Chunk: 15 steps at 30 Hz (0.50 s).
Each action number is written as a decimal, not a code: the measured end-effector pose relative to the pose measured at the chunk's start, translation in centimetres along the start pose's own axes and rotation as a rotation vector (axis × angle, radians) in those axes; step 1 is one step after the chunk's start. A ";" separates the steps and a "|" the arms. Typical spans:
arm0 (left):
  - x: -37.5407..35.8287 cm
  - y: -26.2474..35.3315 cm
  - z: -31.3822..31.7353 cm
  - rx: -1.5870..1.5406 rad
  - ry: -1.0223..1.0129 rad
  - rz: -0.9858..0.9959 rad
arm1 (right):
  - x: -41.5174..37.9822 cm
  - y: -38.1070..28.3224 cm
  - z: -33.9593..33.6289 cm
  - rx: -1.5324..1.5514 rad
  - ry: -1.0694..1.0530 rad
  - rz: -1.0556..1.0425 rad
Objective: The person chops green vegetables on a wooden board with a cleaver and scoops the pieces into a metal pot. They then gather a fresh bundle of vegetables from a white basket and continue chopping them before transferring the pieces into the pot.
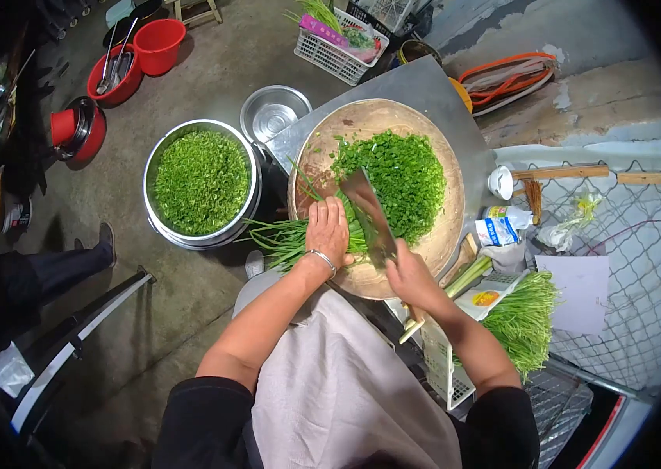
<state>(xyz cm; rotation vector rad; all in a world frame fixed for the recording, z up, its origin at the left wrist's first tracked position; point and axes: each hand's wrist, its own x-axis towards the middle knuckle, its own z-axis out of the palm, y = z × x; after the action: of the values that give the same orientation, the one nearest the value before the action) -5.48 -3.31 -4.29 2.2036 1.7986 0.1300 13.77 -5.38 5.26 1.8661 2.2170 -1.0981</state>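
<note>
My left hand [328, 233] presses down on a bunch of green chives [280, 241] at the near left of a round wooden chopping board [323, 152]. The long leaves stick out past the board's left edge. In my right hand [409, 275] is a cleaver [372, 215], its broad blade upright beside my left fingers at the cut end of the bunch. A heap of chopped chives [397, 184] covers the middle and right of the board. The cleaver's handle is mostly hidden by my right fingers.
Left of the board stands a large metal pot [254, 184] full of chopped greens, with a metal basin [272, 113] behind it. A basket of uncut chives [522, 320] stands near my right forearm. Another person's leg [73, 270] shows at left.
</note>
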 end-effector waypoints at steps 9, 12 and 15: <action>0.6 0.5 0.4 -0.190 0.151 0.012 | 3.3 2.8 1.4 -0.059 0.140 -0.083; 2.5 1.5 1.2 -0.188 0.227 -0.015 | 3.9 3.5 -0.3 -0.102 0.134 -0.098; 1.9 1.2 0.1 -0.232 0.243 0.018 | 3.2 2.8 -2.3 -0.084 0.131 -0.106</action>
<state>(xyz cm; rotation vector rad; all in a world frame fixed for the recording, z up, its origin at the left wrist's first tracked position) -3.98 -1.72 -4.25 2.1117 1.7797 0.6024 16.25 -1.37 4.18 1.8573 2.4173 -0.9047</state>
